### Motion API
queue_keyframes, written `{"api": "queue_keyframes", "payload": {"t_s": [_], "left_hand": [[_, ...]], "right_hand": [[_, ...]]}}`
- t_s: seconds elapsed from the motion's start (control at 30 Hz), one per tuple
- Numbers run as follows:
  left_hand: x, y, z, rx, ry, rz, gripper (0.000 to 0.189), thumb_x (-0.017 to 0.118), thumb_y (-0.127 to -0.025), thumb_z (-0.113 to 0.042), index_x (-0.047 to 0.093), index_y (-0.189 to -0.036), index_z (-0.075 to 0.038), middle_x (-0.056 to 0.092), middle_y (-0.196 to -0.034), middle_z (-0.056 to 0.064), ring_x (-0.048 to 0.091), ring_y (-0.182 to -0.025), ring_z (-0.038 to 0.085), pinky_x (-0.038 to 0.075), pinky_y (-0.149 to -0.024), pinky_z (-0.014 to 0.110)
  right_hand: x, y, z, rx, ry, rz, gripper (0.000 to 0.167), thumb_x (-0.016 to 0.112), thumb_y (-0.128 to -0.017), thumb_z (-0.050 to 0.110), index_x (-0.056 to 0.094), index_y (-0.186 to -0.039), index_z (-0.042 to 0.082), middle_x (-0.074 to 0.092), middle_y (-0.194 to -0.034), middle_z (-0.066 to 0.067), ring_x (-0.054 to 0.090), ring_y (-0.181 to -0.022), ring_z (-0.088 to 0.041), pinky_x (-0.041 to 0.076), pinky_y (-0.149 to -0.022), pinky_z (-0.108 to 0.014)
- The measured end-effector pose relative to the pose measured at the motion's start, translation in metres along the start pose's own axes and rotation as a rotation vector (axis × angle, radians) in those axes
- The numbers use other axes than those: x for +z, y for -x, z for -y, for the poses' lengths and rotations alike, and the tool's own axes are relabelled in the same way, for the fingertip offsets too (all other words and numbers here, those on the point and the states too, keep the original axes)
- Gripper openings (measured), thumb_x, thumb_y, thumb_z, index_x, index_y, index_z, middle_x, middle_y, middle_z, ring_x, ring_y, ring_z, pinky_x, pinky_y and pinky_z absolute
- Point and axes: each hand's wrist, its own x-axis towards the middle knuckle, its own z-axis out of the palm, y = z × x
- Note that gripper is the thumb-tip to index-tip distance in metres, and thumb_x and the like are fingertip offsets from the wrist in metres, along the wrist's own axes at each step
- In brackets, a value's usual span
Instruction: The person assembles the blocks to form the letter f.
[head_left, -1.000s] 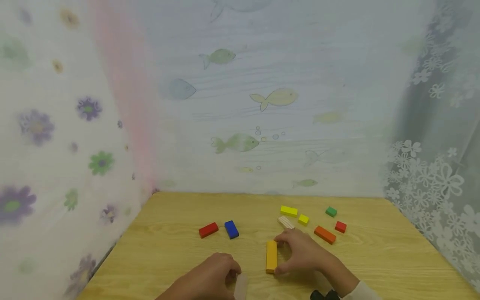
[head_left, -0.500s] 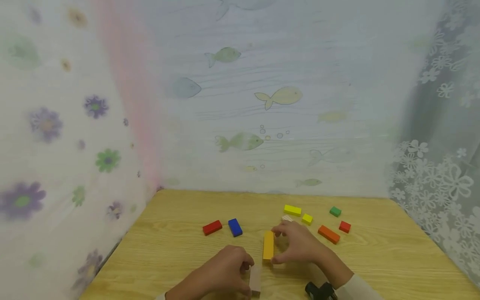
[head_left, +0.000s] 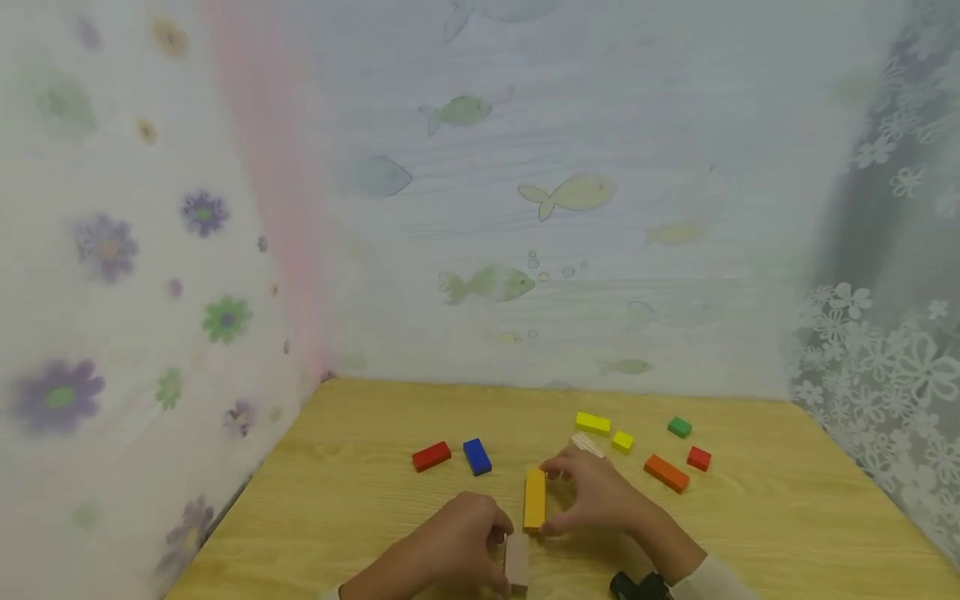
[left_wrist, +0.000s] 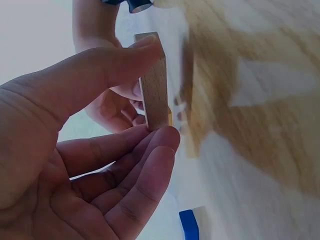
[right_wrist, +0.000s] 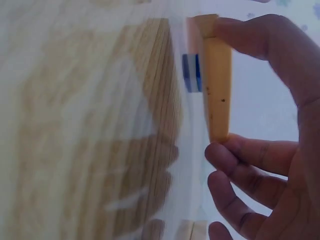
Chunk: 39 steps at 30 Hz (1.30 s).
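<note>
My left hand (head_left: 465, 540) pinches a plain unpainted wooden block (head_left: 517, 563) by its two ends, thumb on the near end and fingertips on the far one. Opposite it, my right hand (head_left: 600, 493) holds a longer orange-yellow block (head_left: 535, 500) in the same way; the right wrist view shows its thumb and fingers at either end of this block (right_wrist: 217, 90). The two blocks are close together in the head view, with the plain one nearer to me. The left wrist view shows the wooden block (left_wrist: 155, 90) overlapping most of the orange-yellow one.
A red block (head_left: 431, 456) and a blue block (head_left: 477, 457) lie at the left. Past my right hand are a whitish ridged block (head_left: 587, 444), two yellow blocks (head_left: 593, 423), a green one (head_left: 679, 427), a small red one (head_left: 699, 458) and an orange one (head_left: 667, 473).
My left hand has brought the plain block forward and to the right, and my right hand has shifted left with the orange-yellow block. The two blocks are closer together. The view has shifted slightly.
</note>
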Motion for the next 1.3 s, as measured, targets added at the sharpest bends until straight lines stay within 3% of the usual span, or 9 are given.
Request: {"api": "queue_keyframes", "payload": {"t_s": [0.37,0.5,0.6,0.73,0.97,1.2,1.3], "left_hand": [[0.002,0.002,-0.001,-0.054,0.023,0.039,0.04,0.097,-0.066,-0.026,0.081,-0.102,-0.015,0.062,-0.074,-0.015,0.054,-0.066,-0.001,0.048,-0.061,0.018],[0.005,0.002,0.0,-0.047,0.01,0.036,0.033,0.096,-0.067,-0.026,0.081,-0.095,-0.017,0.059,-0.071,-0.015,0.051,-0.063,-0.001,0.046,-0.059,0.018],[0.007,0.003,0.0,-0.036,0.019,0.033,0.025,0.096,-0.068,-0.024,0.076,-0.081,-0.019,0.053,-0.065,-0.015,0.045,-0.058,0.0,0.039,-0.053,0.019],[0.009,0.003,-0.002,-0.024,0.044,0.025,0.03,0.095,-0.067,-0.021,0.065,-0.069,-0.021,0.043,-0.059,-0.014,0.037,-0.053,0.002,0.03,-0.049,0.021],[0.014,0.002,-0.003,0.004,0.11,0.023,0.04,0.092,-0.065,-0.013,0.053,-0.061,-0.021,0.033,-0.055,-0.013,0.027,-0.05,0.003,0.021,-0.047,0.022],[0.015,-0.001,-0.004,-0.028,0.087,0.021,0.033,0.095,-0.065,-0.018,0.062,-0.065,-0.02,0.038,-0.056,-0.013,0.033,-0.052,0.003,0.025,-0.047,0.022],[0.012,-0.001,-0.005,-0.061,0.087,0.023,0.027,0.097,-0.065,-0.022,0.074,-0.077,-0.015,0.046,-0.061,-0.012,0.038,-0.055,0.004,0.031,-0.049,0.021]], "right_hand": [[0.0,-0.005,0.003,-0.022,-0.042,0.061,0.075,0.089,-0.072,0.054,0.068,-0.132,0.014,0.062,-0.113,0.005,0.059,-0.103,-0.015,0.052,-0.088,-0.035],[0.001,-0.005,0.004,-0.016,-0.052,0.079,0.076,0.089,-0.073,0.053,0.067,-0.134,0.013,0.062,-0.113,0.004,0.059,-0.104,-0.016,0.052,-0.088,-0.035],[0.002,-0.005,0.003,-0.014,-0.06,0.089,0.076,0.089,-0.074,0.052,0.067,-0.134,0.012,0.062,-0.115,0.003,0.059,-0.104,-0.018,0.052,-0.088,-0.036],[0.002,-0.005,0.003,-0.008,-0.08,0.1,0.077,0.089,-0.075,0.051,0.066,-0.136,0.011,0.061,-0.118,0.0,0.058,-0.103,-0.019,0.052,-0.087,-0.036],[0.002,-0.004,0.004,0.019,-0.083,0.109,0.082,0.09,-0.074,0.052,0.064,-0.139,0.009,0.06,-0.117,0.0,0.054,-0.101,-0.018,0.049,-0.083,-0.033],[0.001,-0.002,0.006,0.045,-0.1,0.12,0.084,0.091,-0.074,0.05,0.063,-0.142,0.008,0.06,-0.118,0.0,0.054,-0.105,-0.019,0.05,-0.087,-0.037],[0.0,-0.001,0.005,0.042,-0.123,0.118,0.085,0.091,-0.076,0.05,0.061,-0.142,0.006,0.062,-0.121,-0.001,0.06,-0.111,-0.024,0.053,-0.094,-0.043]]}}
